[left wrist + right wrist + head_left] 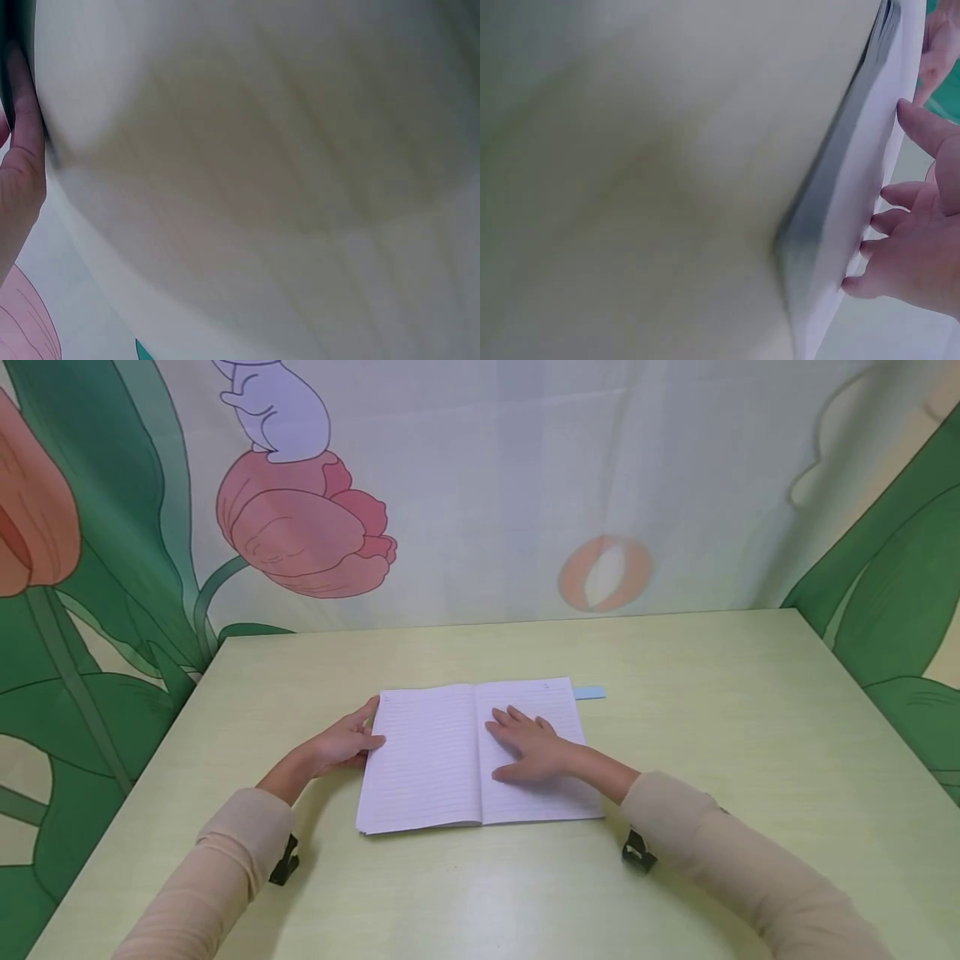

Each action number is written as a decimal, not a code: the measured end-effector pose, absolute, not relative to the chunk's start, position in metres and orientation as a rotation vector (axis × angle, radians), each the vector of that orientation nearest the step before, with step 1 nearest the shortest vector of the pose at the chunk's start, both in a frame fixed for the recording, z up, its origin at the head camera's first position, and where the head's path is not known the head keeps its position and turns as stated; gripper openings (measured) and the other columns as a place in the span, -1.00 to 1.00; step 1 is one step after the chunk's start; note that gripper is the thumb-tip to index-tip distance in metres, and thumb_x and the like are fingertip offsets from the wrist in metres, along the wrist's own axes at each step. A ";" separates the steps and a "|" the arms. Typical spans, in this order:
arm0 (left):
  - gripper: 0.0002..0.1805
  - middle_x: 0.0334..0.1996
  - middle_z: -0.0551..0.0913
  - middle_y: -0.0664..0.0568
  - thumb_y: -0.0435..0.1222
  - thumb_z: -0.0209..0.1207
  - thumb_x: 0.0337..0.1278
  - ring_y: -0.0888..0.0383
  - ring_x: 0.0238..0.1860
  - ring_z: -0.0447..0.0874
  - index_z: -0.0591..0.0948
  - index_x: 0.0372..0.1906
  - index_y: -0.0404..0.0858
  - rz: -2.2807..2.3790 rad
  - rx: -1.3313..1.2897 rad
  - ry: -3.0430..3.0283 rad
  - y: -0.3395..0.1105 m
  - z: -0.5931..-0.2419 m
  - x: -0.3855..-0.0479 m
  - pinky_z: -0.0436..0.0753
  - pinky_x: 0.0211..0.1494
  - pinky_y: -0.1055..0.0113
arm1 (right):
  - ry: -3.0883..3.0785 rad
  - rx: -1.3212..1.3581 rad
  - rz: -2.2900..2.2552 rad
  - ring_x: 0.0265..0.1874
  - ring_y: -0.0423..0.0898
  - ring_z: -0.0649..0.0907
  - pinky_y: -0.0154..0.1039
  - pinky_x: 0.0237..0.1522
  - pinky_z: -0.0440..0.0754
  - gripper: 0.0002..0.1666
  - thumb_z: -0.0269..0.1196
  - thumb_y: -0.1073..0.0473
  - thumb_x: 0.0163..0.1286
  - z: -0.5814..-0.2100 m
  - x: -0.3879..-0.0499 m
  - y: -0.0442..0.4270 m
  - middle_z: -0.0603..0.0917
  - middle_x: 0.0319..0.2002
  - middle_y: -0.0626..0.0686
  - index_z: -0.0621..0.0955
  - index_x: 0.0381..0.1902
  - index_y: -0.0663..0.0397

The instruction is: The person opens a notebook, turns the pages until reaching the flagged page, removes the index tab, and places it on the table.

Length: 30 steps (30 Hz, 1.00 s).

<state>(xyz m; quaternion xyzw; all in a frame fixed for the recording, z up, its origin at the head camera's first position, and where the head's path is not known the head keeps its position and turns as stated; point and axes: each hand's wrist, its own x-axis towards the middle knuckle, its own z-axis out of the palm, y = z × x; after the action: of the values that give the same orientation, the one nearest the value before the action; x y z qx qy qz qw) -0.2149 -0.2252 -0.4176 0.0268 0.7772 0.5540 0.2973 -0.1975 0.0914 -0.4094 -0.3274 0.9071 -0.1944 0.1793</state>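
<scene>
A lined notebook lies spread at its middle on a pale counter, and a person in beige sleeves has both hands on it; everything here is placed by that notebook. Behind it, toward the left, a cloth backdrop shows a large printed tulip. At the notebook's left edge, the left hand pinches the paper, thumb on top of the page and fingers tucked at the side and underneath; whether it lifts that edge off the counter, I cannot tell. The left page shows ruled lines and no writing that can be made out. The fold runs down the centre. Just right of the fold, the right hand rests palm down on the right page, fingers spread apart and gripping nothing. Beyond the notebook's upper right edge, a light blue strip sticks out. The step in hand seems to be steadying the pages and smoothing them flat. To do it well, the right palm should press evenly, close to the fold, and sweep outward without dragging the paper into creases. The left thumb's pinch is best light yet sure, taking only the wanted sheets, so the notebook neither slides nor bends.
</scene>
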 end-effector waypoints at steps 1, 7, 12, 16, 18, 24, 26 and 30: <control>-0.15 -0.24 0.56 -0.16 -0.42 -0.09 0.31 0.11 -0.31 0.56 -0.41 0.41 -0.08 1.471 0.071 2.068 -0.225 -0.418 -0.215 0.55 -0.19 0.26 | 2.572 -0.904 -0.542 0.37 0.14 -0.13 0.28 0.20 -0.16 -0.10 0.17 -0.07 0.24 -0.410 -0.199 0.095 -0.06 0.40 0.20 0.10 0.38 0.20; -0.16 -0.22 0.55 -0.18 -0.42 -0.10 0.31 0.11 -0.30 0.56 -0.41 0.41 -0.11 1.464 0.067 2.080 -0.225 -0.417 -0.215 0.55 -0.18 0.25 | 2.628 -0.789 -0.486 0.36 0.15 -0.16 0.34 0.16 -0.19 0.01 0.18 -0.19 0.19 -0.410 -0.208 0.117 -0.09 0.40 0.20 0.04 0.39 0.23; -0.15 -0.14 0.52 -0.22 -0.41 -0.08 0.31 0.10 -0.29 0.55 -0.41 0.41 -0.10 1.454 0.059 2.086 -0.225 -0.418 -0.215 0.54 -0.17 0.25 | 2.674 -0.703 -0.417 0.36 0.16 -0.18 0.38 0.12 -0.19 0.15 0.18 -0.32 0.12 -0.411 -0.219 0.137 -0.13 0.40 0.22 -0.02 0.40 0.25; -0.15 -0.15 0.53 -0.20 -0.41 -0.07 0.30 0.09 -0.30 0.55 -0.39 0.41 -0.08 1.458 0.051 2.082 -0.224 -0.418 -0.215 0.54 -0.19 0.26 | 2.713 -0.653 -0.344 0.36 0.19 -0.19 0.40 0.11 -0.21 0.24 0.17 -0.40 0.07 -0.412 -0.227 0.149 -0.16 0.39 0.27 -0.06 0.40 0.29; -0.15 -0.15 0.53 -0.20 -0.42 -0.08 0.30 0.09 -0.30 0.55 -0.39 0.41 -0.09 1.459 0.060 2.080 -0.224 -0.418 -0.215 0.54 -0.20 0.27 | 2.737 -0.634 -0.297 0.36 0.19 -0.19 0.39 0.11 -0.21 0.28 0.15 -0.44 0.05 -0.413 -0.230 0.154 -0.17 0.39 0.27 -0.08 0.39 0.30; -0.16 -0.16 0.53 -0.20 -0.44 -0.10 0.30 0.10 -0.31 0.55 -0.40 0.41 -0.10 1.469 0.071 2.069 -0.223 -0.415 -0.214 0.54 -0.21 0.26 | 2.764 -0.628 -0.236 0.36 0.15 -0.17 0.38 0.13 -0.21 0.33 0.13 -0.48 0.02 -0.415 -0.235 0.162 -0.14 0.40 0.25 -0.10 0.39 0.33; -0.16 -0.16 0.52 -0.21 -0.44 -0.10 0.31 0.10 -0.31 0.55 -0.40 0.41 -0.10 1.474 0.072 2.066 -0.223 -0.415 -0.214 0.55 -0.20 0.26 | 2.767 -0.641 -0.238 0.36 0.15 -0.15 0.38 0.13 -0.21 0.33 0.14 -0.48 0.01 -0.415 -0.236 0.162 -0.12 0.39 0.26 -0.10 0.39 0.34; -0.16 -0.14 0.51 -0.22 -0.43 -0.09 0.31 0.10 -0.30 0.55 -0.40 0.41 -0.10 1.466 0.066 2.073 -0.224 -0.415 -0.215 0.54 -0.19 0.26 | 2.772 -0.658 -0.246 0.36 0.15 -0.13 0.38 0.13 -0.19 0.33 0.15 -0.47 0.02 -0.414 -0.236 0.161 -0.11 0.39 0.28 -0.09 0.38 0.36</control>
<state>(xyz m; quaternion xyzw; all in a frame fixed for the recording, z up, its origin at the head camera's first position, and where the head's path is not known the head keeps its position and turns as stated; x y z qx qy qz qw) -0.2148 -0.2242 -0.4150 0.0248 0.7795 0.5512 0.2966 -0.2359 0.1607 -0.4139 -0.2280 0.9597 -0.0853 0.1404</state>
